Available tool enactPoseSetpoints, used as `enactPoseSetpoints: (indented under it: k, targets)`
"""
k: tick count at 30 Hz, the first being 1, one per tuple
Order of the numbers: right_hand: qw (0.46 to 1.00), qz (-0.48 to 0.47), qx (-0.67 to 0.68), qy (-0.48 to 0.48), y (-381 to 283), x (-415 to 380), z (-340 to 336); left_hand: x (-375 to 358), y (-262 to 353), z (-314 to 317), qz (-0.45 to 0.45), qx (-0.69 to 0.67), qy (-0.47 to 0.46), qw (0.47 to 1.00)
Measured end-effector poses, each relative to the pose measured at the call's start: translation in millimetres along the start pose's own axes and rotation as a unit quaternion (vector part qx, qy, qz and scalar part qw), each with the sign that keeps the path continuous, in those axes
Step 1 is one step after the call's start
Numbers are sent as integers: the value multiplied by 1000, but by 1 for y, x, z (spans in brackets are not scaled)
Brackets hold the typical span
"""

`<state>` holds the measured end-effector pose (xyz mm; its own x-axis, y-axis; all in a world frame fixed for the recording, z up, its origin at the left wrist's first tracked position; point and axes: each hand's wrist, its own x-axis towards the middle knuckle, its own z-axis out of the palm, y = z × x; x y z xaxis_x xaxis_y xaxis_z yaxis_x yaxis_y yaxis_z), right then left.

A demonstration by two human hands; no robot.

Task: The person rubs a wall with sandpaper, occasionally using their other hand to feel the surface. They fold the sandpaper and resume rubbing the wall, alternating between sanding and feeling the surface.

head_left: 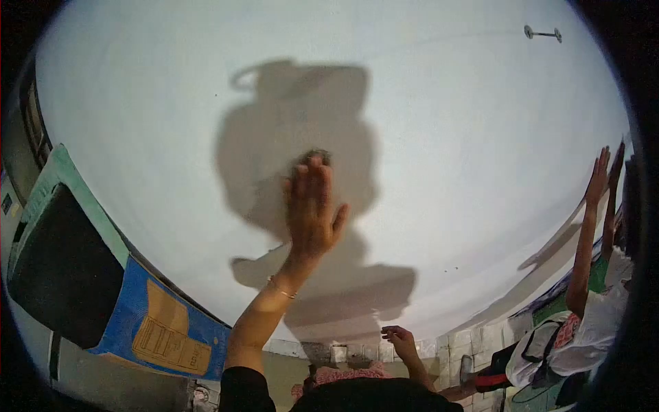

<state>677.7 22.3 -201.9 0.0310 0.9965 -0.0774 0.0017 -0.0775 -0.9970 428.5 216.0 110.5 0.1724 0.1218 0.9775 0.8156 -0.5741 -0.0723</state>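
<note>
My left hand (312, 213) reaches up to the pale wall (439, 137), its palm side toward the surface and the fingers stretched out, thumb apart. A small dark, rough patch (317, 154) shows right at its fingertips; I cannot tell whether it is a mark or something under the fingers. A thin bracelet (283, 288) circles that wrist. Low down, my right hand (400, 340) hangs in front of my body with loosely bent fingers pointing left and nothing in it. The shadow (295, 103) of my head and shoulders falls across the wall around my left hand.
On the right another person (597, 329) has both arms raised, hands near the wall. A blue box (168, 329) and a dark panel with a green edge (68, 264) stand at left. A metal fitting (542, 33) is high on the wall. Pale bricks or tiles (473, 350) lie below.
</note>
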Motion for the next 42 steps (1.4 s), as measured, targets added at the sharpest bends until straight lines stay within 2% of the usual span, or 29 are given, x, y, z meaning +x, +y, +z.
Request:
enactPoseSetpoints:
  k: [2, 3, 4, 7, 10, 12, 15, 21, 24, 26, 28, 29, 31, 32, 34, 35, 37, 39, 41, 42]
  targets:
    - [1000, -11, -14, -6, -1, 3, 4, 11, -27, -12, -33, 41, 54, 997]
    - [1000, -12, -14, -5, 0, 3, 5, 20, -40, -21, -61, 20, 84, 994]
    - [1000, -4, -12, 1, 1, 3, 5, 21, -55, -29, -86, 65, 82, 991]
    - [1000, 6, 0, 13, 1, -2, 7, 31, -51, -32, -92, 64, 117, 987]
    - [1000, 22, -4, 15, 6, -3, 8, 11, -13, -15, -53, 29, 23, 998]
    - [999, 37, -18, 13, 8, -3, 12, -11, 10, -3, 30, -19, -50, 998]
    - [1000, 24, -4, 2, 4, -1, 14, -5, -6, -8, 45, 43, -38, 997]
    - [999, 25, -15, 33, 1, -6, 7, 83, -102, -70, -139, 73, 145, 977]
    - [999, 19, -2, 42, 22, -7, 0, 105, -105, -72, -109, 73, 150, 980]
    - [999, 22, 7, 38, 34, -5, 2, 96, -77, -51, -19, 78, 89, 993]
    - [999, 23, -10, 27, 27, -6, 6, 68, -22, -30, 73, 45, -6, 996]
    - [999, 26, -10, 27, 25, -4, 10, 47, 2, -20, 103, -16, -61, 993]
    - [1000, 3, 7, 13, 25, 1, 14, 13, 33, -7, 185, -3, -132, 974]
    - [1000, 7, -26, 8, 22, 5, 14, 10, 27, -3, 184, -3, -128, 975]
    - [1000, 6, -13, 18, 18, 7, 14, 14, 1, -2, 123, 46, -77, 988]
    - [1000, 10, 3, 27, 19, 6, 14, 21, -11, -6, 85, 34, -9, 996]
    - [999, 21, -2, 37, 28, 3, 9, 22, -34, -13, -42, 6, 41, 998]
    - [998, 14, 28, 56, 36, -3, 8, 15, -30, -10, -73, 40, 60, 995]
    - [997, 32, 35, 56, 44, -8, 6, -20, -5, 5, -12, 59, -20, 998]
    - [998, 36, 24, 50, 49, -8, 5, -42, 14, 14, 20, 6, -77, 997]
